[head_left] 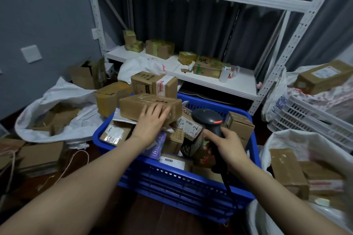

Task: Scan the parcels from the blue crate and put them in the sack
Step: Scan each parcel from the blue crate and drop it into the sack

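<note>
Two bare forearms are reaching in from the bottom edge, both cut off by the frame above the elbow. Ahead of them a blue crate (172, 183) is sitting on the dark floor, piled above its rim with cardboard parcels, and those lower down are largely hiding under the ones on top. Most labels are too blurred to read, though one label (193, 127) is showing a handwritten "3-2".

Resting palm-down on a brown box (133, 106) at the top of the pile, the left hand (150, 122) is spreading its fingers over the near side of that box; whether they are gripping it is hard to tell. Wrapping its fingers tightly round the handle of a black barcode scanner (209, 120), the right hand (229, 147) is hovering over the crate's right half. A red light is glowing on the scanner's head, and its cable is trailing down out of view.

At the right edge a white sack (286, 139) is standing open, holding several brown boxes, its far side blurred and cut off. Another white sack (63, 93) is lying slumped on the left with boxes inside. Behind the crate, a white metal shelf (210, 80) is carrying more small boxes
</note>
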